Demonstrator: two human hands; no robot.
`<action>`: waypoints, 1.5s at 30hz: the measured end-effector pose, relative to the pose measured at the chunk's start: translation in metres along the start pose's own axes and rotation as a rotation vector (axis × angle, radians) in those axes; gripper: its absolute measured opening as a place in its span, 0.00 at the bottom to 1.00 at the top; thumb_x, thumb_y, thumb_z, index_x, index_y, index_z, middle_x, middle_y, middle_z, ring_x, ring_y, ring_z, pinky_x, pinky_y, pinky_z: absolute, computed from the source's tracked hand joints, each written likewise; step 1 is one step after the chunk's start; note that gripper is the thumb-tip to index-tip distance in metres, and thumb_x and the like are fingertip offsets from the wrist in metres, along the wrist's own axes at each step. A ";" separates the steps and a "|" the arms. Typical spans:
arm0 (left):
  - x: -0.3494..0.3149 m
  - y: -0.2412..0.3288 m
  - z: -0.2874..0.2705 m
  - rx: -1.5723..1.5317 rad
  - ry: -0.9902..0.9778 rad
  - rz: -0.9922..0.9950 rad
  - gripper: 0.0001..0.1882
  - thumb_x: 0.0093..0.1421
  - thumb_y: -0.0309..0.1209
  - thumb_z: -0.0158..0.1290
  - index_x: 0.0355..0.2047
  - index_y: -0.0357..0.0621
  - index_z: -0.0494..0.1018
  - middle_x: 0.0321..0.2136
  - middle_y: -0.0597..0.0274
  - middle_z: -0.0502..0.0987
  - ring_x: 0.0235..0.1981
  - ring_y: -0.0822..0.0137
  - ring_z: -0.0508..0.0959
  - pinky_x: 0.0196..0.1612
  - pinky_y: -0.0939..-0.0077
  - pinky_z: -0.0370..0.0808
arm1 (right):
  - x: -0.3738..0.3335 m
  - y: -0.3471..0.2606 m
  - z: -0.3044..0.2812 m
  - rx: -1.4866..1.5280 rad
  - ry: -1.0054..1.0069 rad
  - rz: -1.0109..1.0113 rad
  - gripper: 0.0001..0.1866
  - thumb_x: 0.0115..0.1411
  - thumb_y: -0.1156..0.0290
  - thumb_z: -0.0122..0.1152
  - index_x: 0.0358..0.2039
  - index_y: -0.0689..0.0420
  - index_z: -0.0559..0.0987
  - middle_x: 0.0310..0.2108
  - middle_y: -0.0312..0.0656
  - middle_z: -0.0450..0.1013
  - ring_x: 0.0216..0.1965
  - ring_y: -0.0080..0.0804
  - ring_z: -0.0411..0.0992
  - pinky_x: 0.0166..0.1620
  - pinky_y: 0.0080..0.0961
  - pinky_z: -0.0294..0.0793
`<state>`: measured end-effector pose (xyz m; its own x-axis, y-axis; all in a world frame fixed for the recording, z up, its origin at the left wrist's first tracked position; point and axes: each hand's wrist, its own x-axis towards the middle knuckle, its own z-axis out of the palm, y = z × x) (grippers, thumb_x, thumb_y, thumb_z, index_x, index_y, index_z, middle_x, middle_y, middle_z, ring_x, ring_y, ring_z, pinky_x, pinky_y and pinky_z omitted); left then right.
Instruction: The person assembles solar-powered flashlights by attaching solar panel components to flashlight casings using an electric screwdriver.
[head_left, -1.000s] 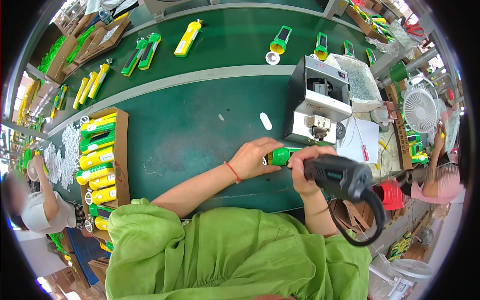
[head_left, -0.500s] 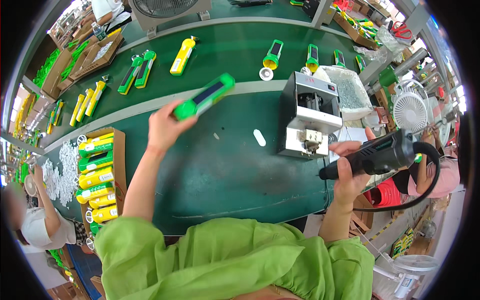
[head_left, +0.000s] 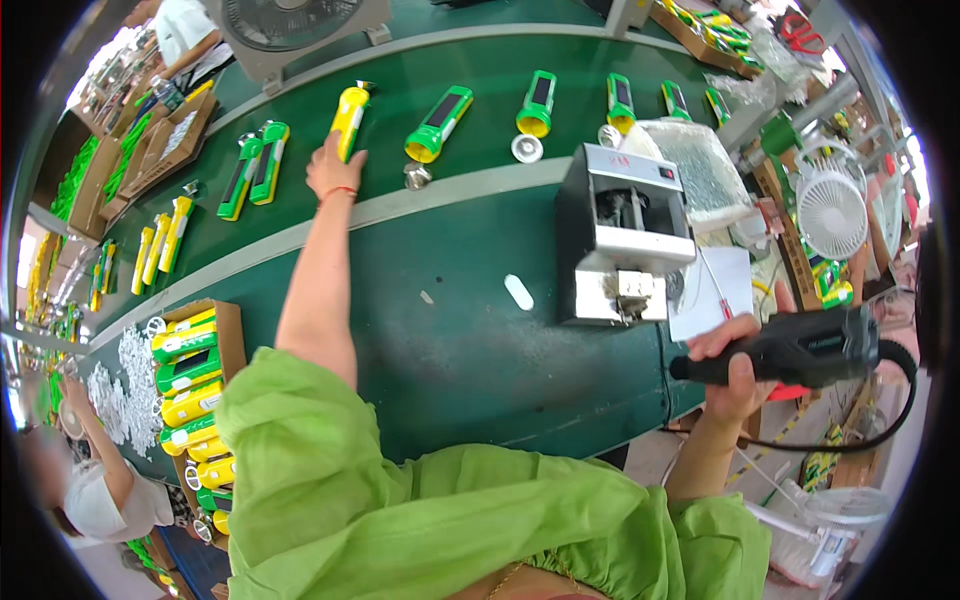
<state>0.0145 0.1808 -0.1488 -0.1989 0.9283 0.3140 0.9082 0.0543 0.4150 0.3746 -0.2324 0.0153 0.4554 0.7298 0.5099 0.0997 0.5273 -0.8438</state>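
1. Near the right edge of the tabletop (head_left: 450,400), the right hand (head_left: 735,375) is wrapping fingers and thumb around a black power tool (head_left: 800,350), whose nose is pointing left.
2. The tool's cord (head_left: 910,395) is looping beyond that edge; holding the tool out on this side is probably wise, as the cord is hanging well apart from the left arm.
3. Around the tabletop's middle, a white oval piece (head_left: 519,292) is lying loose, so a raised forearm is likely the safer choice over a sweeping one.
4. Just beyond the tabletop's far edge, left of its middle, the left hand (head_left: 336,172) is straddling the near end of a yellow flashlight (head_left: 350,112), which is lying on a green strip (head_left: 480,65). How firmly the fingers are pressing, I cannot tell.
5. A metal part is showing at that flashlight's far end; it may be loose, so gripping the body squarely and holding it level is seeming best.
6. Rightward, a silver reflector (head_left: 417,178) is lying before a green-and-yellow flashlight (head_left: 440,123); giving both some room is sensible.
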 end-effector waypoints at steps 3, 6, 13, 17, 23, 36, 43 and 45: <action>0.019 -0.044 -0.003 -0.157 0.249 0.251 0.27 0.47 0.42 0.66 0.48 0.52 0.75 0.39 0.52 0.80 0.41 0.49 0.79 0.46 0.59 0.76 | 0.009 0.011 0.006 -0.001 0.010 -0.078 0.48 0.54 0.68 0.65 0.65 0.68 0.44 0.24 0.45 0.73 0.22 0.30 0.73 0.33 0.28 0.79; -0.015 -0.041 -0.066 -0.260 0.414 0.342 0.23 0.49 0.40 0.65 0.44 0.46 0.77 0.42 0.53 0.78 0.46 0.54 0.77 0.51 0.63 0.72 | 0.015 0.018 0.011 -0.066 -0.050 -0.158 0.43 0.53 0.79 0.60 0.64 0.71 0.46 0.25 0.45 0.74 0.25 0.30 0.75 0.36 0.25 0.77; -0.160 0.011 -0.189 -0.742 0.308 0.398 0.25 0.47 0.30 0.68 0.46 0.39 0.74 0.42 0.61 0.75 0.42 0.68 0.75 0.45 0.71 0.73 | 0.036 0.044 0.027 0.106 -0.067 -0.256 0.38 0.56 0.81 0.55 0.63 0.71 0.48 0.26 0.45 0.73 0.26 0.32 0.75 0.36 0.32 0.79; -0.231 0.076 -0.194 -0.436 -0.166 0.796 0.27 0.42 0.26 0.68 0.45 0.42 0.75 0.40 0.59 0.75 0.40 0.64 0.77 0.42 0.73 0.75 | 0.035 0.051 0.025 0.027 -0.072 -0.254 0.37 0.56 0.79 0.53 0.63 0.71 0.47 0.24 0.47 0.72 0.23 0.33 0.73 0.35 0.36 0.81; -0.317 0.136 -0.132 -0.429 -0.711 0.848 0.27 0.43 0.37 0.68 0.45 0.44 0.76 0.38 0.58 0.74 0.40 0.58 0.76 0.42 0.66 0.75 | 0.034 0.062 0.038 -0.062 -0.122 -0.204 0.33 0.56 0.81 0.55 0.61 0.71 0.55 0.23 0.41 0.72 0.20 0.27 0.72 0.28 0.24 0.75; -0.329 0.143 -0.109 -0.193 -0.517 0.960 0.27 0.45 0.49 0.64 0.40 0.43 0.76 0.33 0.64 0.72 0.34 0.62 0.74 0.37 0.67 0.73 | 0.003 0.066 0.050 0.212 -0.011 0.037 0.18 0.51 0.85 0.61 0.42 0.63 0.68 0.23 0.37 0.73 0.22 0.22 0.72 0.26 0.21 0.74; -0.330 0.141 -0.110 -0.211 -0.521 0.947 0.27 0.46 0.49 0.64 0.40 0.43 0.76 0.33 0.64 0.71 0.33 0.62 0.74 0.36 0.68 0.73 | -0.005 0.081 0.057 -0.011 -0.080 0.013 0.32 0.55 0.82 0.56 0.59 0.70 0.57 0.23 0.40 0.72 0.20 0.27 0.72 0.27 0.24 0.75; -0.331 0.140 -0.110 -0.210 -0.525 0.944 0.28 0.45 0.49 0.64 0.40 0.43 0.75 0.33 0.64 0.71 0.33 0.62 0.74 0.36 0.68 0.73 | -0.014 0.089 0.060 0.037 -0.092 0.029 0.29 0.54 0.85 0.56 0.56 0.67 0.60 0.23 0.41 0.72 0.21 0.25 0.72 0.27 0.23 0.74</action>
<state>0.1669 -0.1592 -0.1003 0.7691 0.6071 0.1996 0.5220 -0.7770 0.3518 0.3235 -0.1696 -0.0568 0.3742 0.7810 0.4999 0.0545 0.5197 -0.8526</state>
